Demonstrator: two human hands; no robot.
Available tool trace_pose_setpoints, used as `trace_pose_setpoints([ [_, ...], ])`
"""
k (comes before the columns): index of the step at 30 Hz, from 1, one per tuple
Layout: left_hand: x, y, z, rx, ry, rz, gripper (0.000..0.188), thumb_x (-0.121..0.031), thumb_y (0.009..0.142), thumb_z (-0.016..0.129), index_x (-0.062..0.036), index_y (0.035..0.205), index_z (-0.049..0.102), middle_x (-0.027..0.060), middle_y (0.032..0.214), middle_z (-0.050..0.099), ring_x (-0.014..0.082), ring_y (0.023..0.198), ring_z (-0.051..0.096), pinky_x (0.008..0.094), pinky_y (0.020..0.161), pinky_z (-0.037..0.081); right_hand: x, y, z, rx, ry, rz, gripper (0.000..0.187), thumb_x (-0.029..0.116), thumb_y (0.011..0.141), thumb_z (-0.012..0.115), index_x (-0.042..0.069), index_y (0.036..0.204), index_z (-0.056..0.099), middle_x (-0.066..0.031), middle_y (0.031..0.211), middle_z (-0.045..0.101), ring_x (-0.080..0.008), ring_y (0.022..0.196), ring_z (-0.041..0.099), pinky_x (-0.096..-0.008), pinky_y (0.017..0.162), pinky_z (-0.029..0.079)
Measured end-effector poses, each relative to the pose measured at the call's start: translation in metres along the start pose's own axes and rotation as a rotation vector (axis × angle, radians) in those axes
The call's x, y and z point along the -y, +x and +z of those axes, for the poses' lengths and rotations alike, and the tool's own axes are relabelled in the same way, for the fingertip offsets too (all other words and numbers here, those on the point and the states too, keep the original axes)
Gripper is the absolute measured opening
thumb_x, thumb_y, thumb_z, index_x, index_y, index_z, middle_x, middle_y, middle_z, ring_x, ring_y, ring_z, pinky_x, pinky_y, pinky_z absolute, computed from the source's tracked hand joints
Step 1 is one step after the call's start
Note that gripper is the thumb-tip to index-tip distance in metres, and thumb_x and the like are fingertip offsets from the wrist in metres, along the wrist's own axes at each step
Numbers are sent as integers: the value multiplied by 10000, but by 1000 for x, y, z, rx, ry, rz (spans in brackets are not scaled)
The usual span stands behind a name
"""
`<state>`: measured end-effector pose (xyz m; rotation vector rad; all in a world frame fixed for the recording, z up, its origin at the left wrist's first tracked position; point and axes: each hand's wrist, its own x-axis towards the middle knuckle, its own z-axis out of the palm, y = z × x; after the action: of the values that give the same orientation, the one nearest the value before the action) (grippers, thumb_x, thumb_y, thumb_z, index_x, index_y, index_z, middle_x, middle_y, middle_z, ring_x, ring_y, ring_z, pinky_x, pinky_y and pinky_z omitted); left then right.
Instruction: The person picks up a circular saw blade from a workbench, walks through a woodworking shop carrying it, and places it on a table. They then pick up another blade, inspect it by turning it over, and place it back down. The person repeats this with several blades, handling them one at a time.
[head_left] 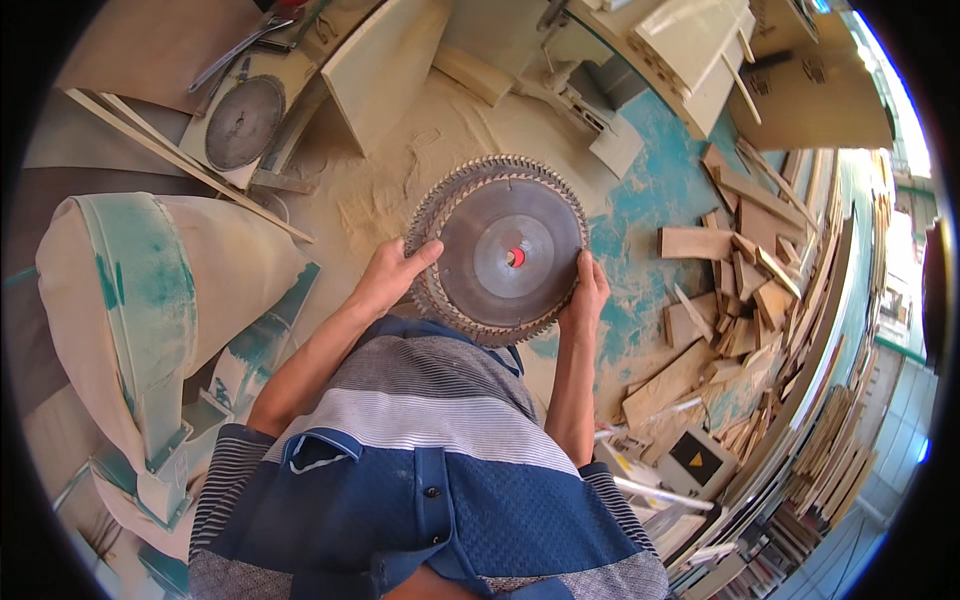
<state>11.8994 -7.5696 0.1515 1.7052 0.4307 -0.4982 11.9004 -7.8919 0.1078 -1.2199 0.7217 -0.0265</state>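
Note:
Stacked circular saw blades [470,250] are held up in front of my body, their toothed rims slightly offset from one another. The top blade is dark grey with a paler ring round its centre hole, where something red shows through. My left hand [392,273] grips the stack at its left edge, the thumb laid over the rim. On the opposite edge my right hand [585,295] is closed round the rim, its thumb near the teeth. Most fingers are hidden beneath the blades, and how many blades there are I cannot tell.
Another circular saw blade [245,122] lies on a board at the upper left. A green-and-beige dust bag machine [150,290] stands to the left. Wood offcuts [750,275] are heaped on the right. Sawdust covers the green floor [640,190], and a tall panel [385,70] leans ahead.

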Motion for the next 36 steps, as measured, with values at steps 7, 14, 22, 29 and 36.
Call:
trace_pose_setpoints([
  [7,-20,14,-30,-11,-229,-21,496,-389,1009,652,76,1182,645,69,1066,686,134,968,615,304,873,506,15,52,73,125,-89,104,344,276,1030,614,-56,1103,664,-88,1044,690,-168,918,640,-323,823,529],
  [14,5,10,-67,-61,-416,-82,555,-445,1044,563,90,1143,668,90,1093,689,158,1003,611,321,909,482,-9,64,111,84,23,264,284,240,1015,601,-23,1089,680,-53,1008,677,-159,903,616,-330,817,514],
  [22,34,1,-111,19,-400,-182,577,-430,1054,548,88,1304,591,119,1251,652,183,1140,587,318,1012,453,-33,32,126,130,-15,290,295,209,1018,592,-44,1147,668,-93,1048,713,-189,925,670,-337,819,545],
  [29,46,-1,-123,27,-450,-143,560,-416,1064,532,89,1300,589,132,1264,659,194,1141,610,330,1027,457,-26,2,142,95,-60,230,368,195,988,647,-88,1223,653,-117,1074,718,-191,926,672,-320,829,544],
  [36,38,-7,-122,44,-519,-150,570,-391,1077,512,102,1362,537,147,1332,631,209,1197,602,353,1062,456,-18,7,140,194,20,321,319,182,976,661,-67,1176,675,-131,1046,724,-210,912,687,-338,803,556],
])
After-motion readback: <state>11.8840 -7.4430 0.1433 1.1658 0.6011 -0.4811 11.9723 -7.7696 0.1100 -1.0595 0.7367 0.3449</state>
